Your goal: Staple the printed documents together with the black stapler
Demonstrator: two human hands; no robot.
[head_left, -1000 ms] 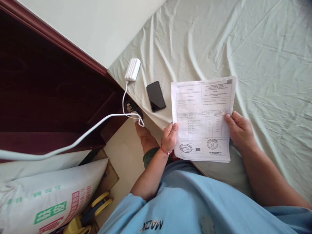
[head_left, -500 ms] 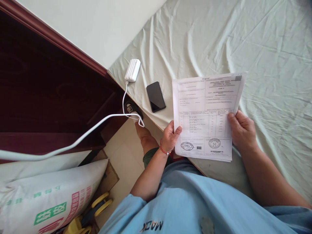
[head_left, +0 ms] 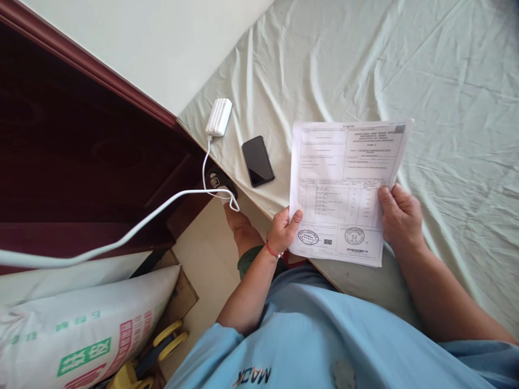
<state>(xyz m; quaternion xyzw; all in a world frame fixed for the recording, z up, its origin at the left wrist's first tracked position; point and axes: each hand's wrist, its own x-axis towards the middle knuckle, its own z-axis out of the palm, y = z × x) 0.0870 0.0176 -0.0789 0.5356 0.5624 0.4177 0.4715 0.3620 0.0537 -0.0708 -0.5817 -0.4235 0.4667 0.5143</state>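
Note:
A thin stack of printed paper forms (head_left: 344, 189) is held up in front of me, the top sheet bearing a table and two oval stamps near its lower edge. My left hand (head_left: 284, 229), with a red cord on the wrist, pinches the lower left edge, thumb on top and fingers behind. On the opposite side my right hand (head_left: 401, 216) grips the right edge, its thumb lying on the sheet. Beyond my left hand a black smartphone (head_left: 258, 161) lies face up on the pale green cloth (head_left: 454, 108).
A white charger block (head_left: 219, 117) sits near the cloth's left edge, and its white cable (head_left: 162, 202) runs off to the left. Dark red wooden furniture (head_left: 81, 124) stands at left. Below it are a printed white sack (head_left: 133, 302) and a yellow-and-blue object (head_left: 168, 340) on the floor.
The paper stack has tilted slightly, its top edge shifting a little to the right and its bottom edge a little to the left. Both hands keep their hold.

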